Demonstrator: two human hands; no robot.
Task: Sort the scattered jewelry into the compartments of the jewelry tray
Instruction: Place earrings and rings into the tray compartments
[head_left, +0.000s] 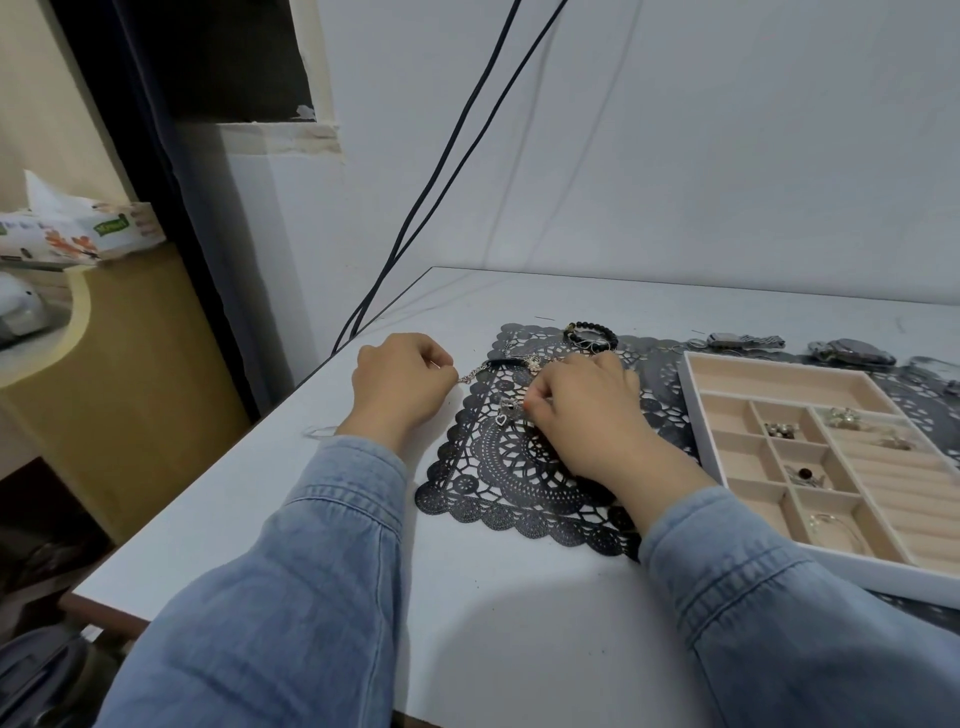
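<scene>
I see the left hand (400, 384) pinching a silver chain (467, 375) by the table's (493, 597) left edge; right hand (582, 410) pinches charms (508, 411) on the mat (498, 467).

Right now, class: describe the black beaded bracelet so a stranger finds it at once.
Find the black lace mat. At its far edge, beyond the right hand, lies the bracelet. It alone is a ring of round dark beads among thin chains.

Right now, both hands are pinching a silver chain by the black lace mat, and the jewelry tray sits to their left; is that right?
Not quite: in the head view the jewelry tray sits to their right, not left. Otherwise yes: the left hand and right hand pinch the silver chain by the black lace mat.
</scene>
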